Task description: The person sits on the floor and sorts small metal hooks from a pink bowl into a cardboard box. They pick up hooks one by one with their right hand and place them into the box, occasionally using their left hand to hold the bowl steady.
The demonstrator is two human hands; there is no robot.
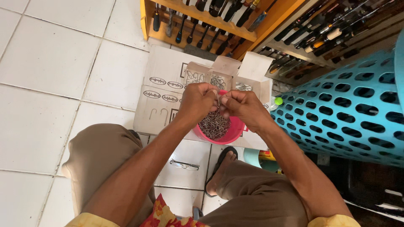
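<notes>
So both hands are pinched on one thin metal hook (218, 101), left hand (198, 103) and right hand (244, 107) meeting fingertip to fingertip, with the hook's long axis running pretty much up-down between them. It's held right above a pink bowl (235, 132) heaped with more hooks (213, 125). That bowl sits on flattened cardboard (162, 84) on the tile floor (50, 63), small open boxes (223, 71) along its far edge.
</notes>
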